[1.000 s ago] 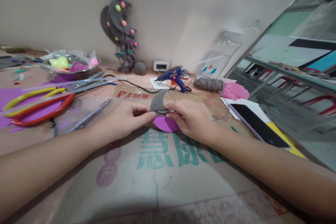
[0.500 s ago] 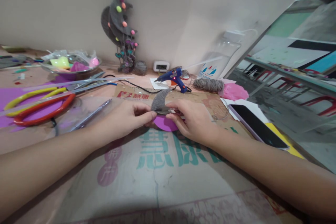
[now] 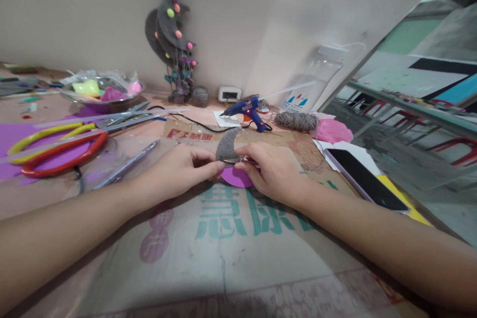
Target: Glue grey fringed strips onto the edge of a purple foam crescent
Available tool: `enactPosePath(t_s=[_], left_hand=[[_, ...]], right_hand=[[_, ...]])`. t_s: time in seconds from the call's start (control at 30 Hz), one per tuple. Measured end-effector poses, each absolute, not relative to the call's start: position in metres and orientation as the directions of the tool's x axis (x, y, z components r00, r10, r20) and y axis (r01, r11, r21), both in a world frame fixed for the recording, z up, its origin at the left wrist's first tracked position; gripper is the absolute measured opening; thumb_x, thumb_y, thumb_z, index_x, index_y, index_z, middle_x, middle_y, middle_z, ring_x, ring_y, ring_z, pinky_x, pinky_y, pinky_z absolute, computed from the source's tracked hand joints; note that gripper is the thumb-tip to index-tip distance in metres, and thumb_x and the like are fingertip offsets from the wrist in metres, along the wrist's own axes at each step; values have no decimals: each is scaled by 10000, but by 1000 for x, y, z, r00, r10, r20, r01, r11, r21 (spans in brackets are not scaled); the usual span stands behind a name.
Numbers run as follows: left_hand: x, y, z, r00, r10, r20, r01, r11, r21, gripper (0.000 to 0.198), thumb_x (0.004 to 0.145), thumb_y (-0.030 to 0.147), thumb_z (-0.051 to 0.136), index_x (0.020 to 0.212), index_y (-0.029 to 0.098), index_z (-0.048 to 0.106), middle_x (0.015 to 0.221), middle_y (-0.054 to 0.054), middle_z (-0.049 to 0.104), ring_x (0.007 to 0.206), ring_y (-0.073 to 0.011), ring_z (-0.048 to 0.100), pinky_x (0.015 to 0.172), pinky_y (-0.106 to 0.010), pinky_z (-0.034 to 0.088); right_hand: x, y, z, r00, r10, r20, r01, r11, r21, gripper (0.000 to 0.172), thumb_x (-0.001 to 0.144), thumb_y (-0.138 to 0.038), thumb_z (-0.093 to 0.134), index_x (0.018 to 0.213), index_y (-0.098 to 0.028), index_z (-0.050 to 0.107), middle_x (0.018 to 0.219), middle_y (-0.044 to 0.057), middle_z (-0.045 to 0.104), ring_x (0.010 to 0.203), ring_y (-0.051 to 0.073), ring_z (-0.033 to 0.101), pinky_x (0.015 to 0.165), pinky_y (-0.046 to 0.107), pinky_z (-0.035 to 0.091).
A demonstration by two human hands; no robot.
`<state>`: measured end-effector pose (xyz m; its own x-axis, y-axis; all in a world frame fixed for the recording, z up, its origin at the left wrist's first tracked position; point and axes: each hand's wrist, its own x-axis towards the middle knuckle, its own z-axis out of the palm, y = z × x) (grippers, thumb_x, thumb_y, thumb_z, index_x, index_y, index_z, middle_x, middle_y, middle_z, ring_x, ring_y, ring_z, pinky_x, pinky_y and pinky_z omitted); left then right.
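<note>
Grey crescent: a yarn-wrapped piece point(image 3: 227, 145) is held between the two hands, above the printed cardboard point(image 3: 223, 268), near the middle of the view.
Pointing: the narrow tip is turned away from the person and bent to the right, toward the glue gun point(image 3: 242, 108); the broad end is set at the fingertips.
Long axis: it is run roughly away from the person, curved and leaned a little rightward.
Purple piece: a rounded purple edge point(image 3: 237, 178) is shown just below the broad end, curved toward the person; whether the two are joined cannot be told.
Left hand: the crescent's lower left edge is pinched between thumb and forefinger by the left hand point(image 3: 184, 164).
Right hand: the lower right edge is pinched likewise by the right hand point(image 3: 274, 169).
Right side: grey yarn point(image 3: 296, 120) and a phone point(image 3: 367, 179) are laid beyond the right hand.
Left side: a pen point(image 3: 128, 163) and red-and-yellow-handled scissors point(image 3: 67, 161) are laid beyond the left hand.
</note>
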<state>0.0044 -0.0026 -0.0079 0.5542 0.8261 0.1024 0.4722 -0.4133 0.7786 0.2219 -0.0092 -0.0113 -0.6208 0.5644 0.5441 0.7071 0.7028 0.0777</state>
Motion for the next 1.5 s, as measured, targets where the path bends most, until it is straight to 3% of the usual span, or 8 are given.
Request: enactPosePath(t_s=[0.37,0.47,0.6,0.67,0.77,1.0,1.3,1.5], left_hand=[[6,-3,-7,534,843,64,500,-376,780,273,838,335,499,648,191,632,632,44,623,618,-110,529,555,-196,367],[5,-3,-7,533,844,58,489,-363,793,283,842,356,496,658,191,633,645,40,632,621,-114,531,556,-203,368],[4,-1,-9,538,841,54,483,-360,798,330,851,411,485,646,181,606,618,40,590,590,-109,503,527,-209,345],[4,0,-10,549,833,70,460,-371,807,332,859,395,478,635,176,588,606,41,572,587,-105,500,539,-208,352],[5,1,-11,576,813,86,398,-371,839,316,876,361,465,658,171,591,629,33,582,610,-107,519,577,-212,378],[5,0,-14,508,856,97,228,-242,943,433,925,427,370,676,161,603,672,-6,606,620,-116,522,584,-229,392],[4,4,-11,499,863,86,297,-263,918,364,876,416,486,616,170,549,619,33,552,600,-94,500,563,-199,372],[3,5,-15,532,845,57,341,-275,899,309,839,410,539,643,174,568,610,43,562,562,-88,497,518,-193,349]], right_hand=[[221,-7,-11,-624,570,534,705,706,70,209,921,-306,468,907,-145,601,801,70,681,749,194,608,626,290,412],[222,-8,-11,-582,608,541,707,707,-34,206,912,-305,480,979,-144,590,845,70,679,754,182,609,646,283,432],[224,-8,-11,-482,687,543,679,685,-263,272,883,-321,519,1086,-148,565,888,61,671,721,154,603,629,256,447],[225,-7,-11,-452,730,513,666,659,-350,255,838,-304,583,1044,-153,599,866,47,675,712,146,603,616,241,442],[226,-5,-12,-455,760,464,648,640,-414,85,781,-182,618,854,-162,658,763,15,673,686,131,595,610,221,420],[227,-1,-16,-499,743,447,586,669,-457,129,776,-76,552,784,-172,638,722,-5,656,653,109,578,595,200,401],[228,-2,-15,-537,708,458,572,705,-419,128,770,-66,545,775,-169,621,722,1,645,663,113,562,626,213,395],[229,-1,-15,-470,745,473,635,657,-406,232,702,-13,494,801,-167,636,747,2,657,686,123,577,616,209,397]])
